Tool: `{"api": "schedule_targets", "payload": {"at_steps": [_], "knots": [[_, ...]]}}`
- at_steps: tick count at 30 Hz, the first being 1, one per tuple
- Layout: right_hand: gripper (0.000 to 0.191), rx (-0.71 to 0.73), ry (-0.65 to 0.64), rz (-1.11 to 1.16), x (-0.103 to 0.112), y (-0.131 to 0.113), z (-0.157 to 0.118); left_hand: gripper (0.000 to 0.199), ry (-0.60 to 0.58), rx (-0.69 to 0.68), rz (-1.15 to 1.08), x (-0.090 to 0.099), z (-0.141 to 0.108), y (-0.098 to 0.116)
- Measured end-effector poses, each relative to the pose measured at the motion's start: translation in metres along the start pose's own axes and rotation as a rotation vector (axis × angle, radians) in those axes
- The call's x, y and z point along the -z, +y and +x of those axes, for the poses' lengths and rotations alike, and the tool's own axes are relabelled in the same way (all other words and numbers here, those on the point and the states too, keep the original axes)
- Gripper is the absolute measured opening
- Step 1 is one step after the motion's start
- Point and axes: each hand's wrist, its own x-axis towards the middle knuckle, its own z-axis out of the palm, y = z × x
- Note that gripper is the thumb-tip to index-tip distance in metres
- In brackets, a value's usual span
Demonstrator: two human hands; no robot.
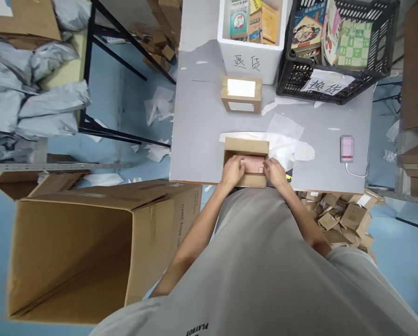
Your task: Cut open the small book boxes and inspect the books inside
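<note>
A small cardboard box stands at the table's front edge with its flaps up. Inside its opening sits a pink rectangular item; whether it is a book or a packet I cannot tell. My left hand reaches over the box's left side, its fingers closed on the item's left end. On the other side my right hand pinches the right end, by the box's right wall. White wrapping sheets lie behind and to the right of the box. The fingertips are partly hidden by the hands.
A closed carton stands farther back, before a white bin and a black crate of books. A pink phone-like object with a cable lies right. A large open carton is at left; small boxes pile on the floor.
</note>
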Motion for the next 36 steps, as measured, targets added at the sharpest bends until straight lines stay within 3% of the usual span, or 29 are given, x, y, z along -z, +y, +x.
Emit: {"api": "schedule_targets", "payload": {"at_steps": [4,11,16,22,26,32,36], "knots": [[0.036,-0.03,-0.046,-0.042,0.0,-0.004,0.0,0.05,-0.296,0.084,0.207,-0.023,0.033,0.021],[0.044,-0.036,-0.089,-0.05,-0.001,-0.006,0.004,0.056,-0.463,0.165,0.301,-0.044,0.073,0.019],[0.042,-0.05,-0.076,-0.003,-0.005,-0.005,0.005,0.055,-0.472,0.18,0.337,-0.046,0.073,0.021],[0.04,-0.044,-0.068,-0.006,-0.004,-0.004,0.006,0.056,-0.442,0.181,0.371,-0.04,0.053,0.031],[0.041,-0.045,-0.062,-0.024,-0.002,-0.005,0.005,0.052,-0.409,0.153,0.391,-0.03,0.036,0.037],[0.04,-0.12,-0.045,-0.023,-0.001,-0.006,0.002,0.026,-0.39,0.124,0.394,-0.015,0.027,0.043],[0.043,-0.148,-0.01,0.011,0.001,-0.002,0.003,0.03,-0.301,0.095,0.386,0.007,0.019,0.046]]}}
